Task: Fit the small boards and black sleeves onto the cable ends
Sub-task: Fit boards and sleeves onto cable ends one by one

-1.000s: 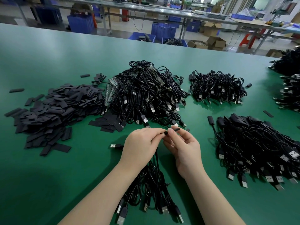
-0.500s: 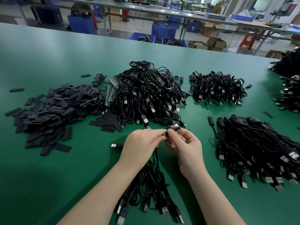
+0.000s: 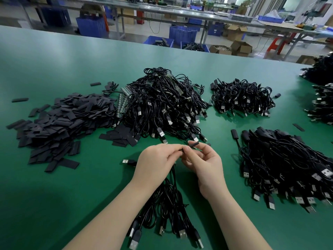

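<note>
Fingers [image 3: 177,147] of left hand [image 3: 155,163] pinching a cable end, cable [image 3: 173,179] trailing down to the green surface [image 3: 54,204]; fingers of right hand [image 3: 207,163] pinching a black sleeve [image 3: 193,143] just beside that end. Sleeving step likely in hand. Next: line up sleeve mouth, slide on. Loose sleeves [image 3: 59,123] heaped far left.

Beyond the far edge of the green tabletop [image 3: 54,65] we see blue plastic crates [image 3: 182,34] on the floor, open cardboard boxes [image 3: 240,48] right of the crates, and a long metal workbench [image 3: 180,13] behind the crates.
</note>
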{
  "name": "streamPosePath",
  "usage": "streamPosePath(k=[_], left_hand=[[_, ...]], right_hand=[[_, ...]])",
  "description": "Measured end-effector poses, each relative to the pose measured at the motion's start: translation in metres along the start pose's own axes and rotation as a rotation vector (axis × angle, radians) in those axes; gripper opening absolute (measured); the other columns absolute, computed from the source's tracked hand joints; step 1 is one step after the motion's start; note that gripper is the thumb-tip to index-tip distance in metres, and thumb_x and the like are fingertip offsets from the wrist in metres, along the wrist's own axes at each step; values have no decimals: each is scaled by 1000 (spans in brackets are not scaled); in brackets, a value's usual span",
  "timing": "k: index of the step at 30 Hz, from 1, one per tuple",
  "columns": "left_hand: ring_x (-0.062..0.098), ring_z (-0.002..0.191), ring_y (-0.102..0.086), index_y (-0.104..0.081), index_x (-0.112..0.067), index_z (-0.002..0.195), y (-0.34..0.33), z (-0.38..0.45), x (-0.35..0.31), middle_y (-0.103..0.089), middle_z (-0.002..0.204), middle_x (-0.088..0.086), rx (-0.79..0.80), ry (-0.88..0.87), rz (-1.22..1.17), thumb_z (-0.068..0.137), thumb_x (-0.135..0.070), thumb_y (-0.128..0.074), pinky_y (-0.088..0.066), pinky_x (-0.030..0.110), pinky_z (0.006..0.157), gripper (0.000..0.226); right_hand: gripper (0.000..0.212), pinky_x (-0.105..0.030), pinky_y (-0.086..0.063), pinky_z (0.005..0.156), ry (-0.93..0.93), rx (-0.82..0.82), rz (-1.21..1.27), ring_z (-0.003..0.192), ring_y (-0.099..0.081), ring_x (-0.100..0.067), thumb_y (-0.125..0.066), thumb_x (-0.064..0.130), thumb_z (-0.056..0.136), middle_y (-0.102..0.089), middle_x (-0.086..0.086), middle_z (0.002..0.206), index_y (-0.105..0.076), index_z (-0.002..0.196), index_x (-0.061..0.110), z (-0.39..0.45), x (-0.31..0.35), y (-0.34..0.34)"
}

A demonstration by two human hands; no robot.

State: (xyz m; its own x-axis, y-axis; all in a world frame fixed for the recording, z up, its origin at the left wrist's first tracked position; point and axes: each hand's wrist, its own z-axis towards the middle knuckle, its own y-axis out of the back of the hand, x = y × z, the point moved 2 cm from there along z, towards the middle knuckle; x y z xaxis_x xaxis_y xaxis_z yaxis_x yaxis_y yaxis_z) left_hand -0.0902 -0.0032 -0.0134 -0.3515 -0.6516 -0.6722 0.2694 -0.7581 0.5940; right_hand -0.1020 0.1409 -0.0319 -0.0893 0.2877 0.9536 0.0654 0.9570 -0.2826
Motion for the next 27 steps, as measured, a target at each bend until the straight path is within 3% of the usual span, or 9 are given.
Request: streamPosePath(k=[4,7,10,18,22,24,27], left_hand=[[4,83,-65,-74,-31,107,-2,4,2,-73,91,-13,3,48,-28,91,-22,-65,-54,32,73,20],[6,86,-66,-76,-27,105,-1,3,0,-73,94,-12,-31,26,-16,90,-23,-69,-56,32,75,17],[11,84,-68,-77,-23,104,-1,2,-2,-75,91,-8,-54,-3,-21,88,-22,-72,-56,35,74,18],[13,82,-69,-76,-22,106,1,1,0,-76,89,-5,-47,-21,-17,84,-21,-75,-56,32,75,22],[6,84,-68,-76,-25,107,-1,1,2,-75,92,-8,-19,9,-57,85,-23,-74,-53,24,77,22],[2,86,-66,-76,-26,107,-3,1,3,-75,93,-11,-16,54,-107,86,-23,-73,-52,20,77,21],[-2,91,-64,-75,-25,108,-6,3,5,-75,96,-12,-19,94,-138,87,-23,-73,-51,17,80,22]], right_hand=[[21,-21,-57,70,68,-68,-36,79,-73,-14,-74,20,88,-77,-3,84,-70,109,20,0,-1,-4],[26,-22,-55,66,45,-127,42,69,-70,-13,-76,30,82,-73,3,77,-75,101,11,-1,3,-3],[36,-25,-56,65,13,-126,97,71,-71,-18,-78,33,72,-73,-6,83,-76,97,8,-2,5,-2],[19,-24,-57,64,-29,-71,110,78,-74,-23,-78,31,71,-76,-10,87,-79,82,15,-2,5,-1],[21,-23,-56,64,12,-88,78,78,-74,-21,-78,28,78,-76,-6,82,-76,94,14,-3,5,0],[17,-19,-55,65,112,-124,-38,75,-74,-16,-74,21,87,-75,-2,75,-74,104,23,-3,3,0],[30,-16,-54,70,265,-166,-210,76,-73,-7,-70,19,93,-76,4,81,-66,117,36,-5,1,-2]])
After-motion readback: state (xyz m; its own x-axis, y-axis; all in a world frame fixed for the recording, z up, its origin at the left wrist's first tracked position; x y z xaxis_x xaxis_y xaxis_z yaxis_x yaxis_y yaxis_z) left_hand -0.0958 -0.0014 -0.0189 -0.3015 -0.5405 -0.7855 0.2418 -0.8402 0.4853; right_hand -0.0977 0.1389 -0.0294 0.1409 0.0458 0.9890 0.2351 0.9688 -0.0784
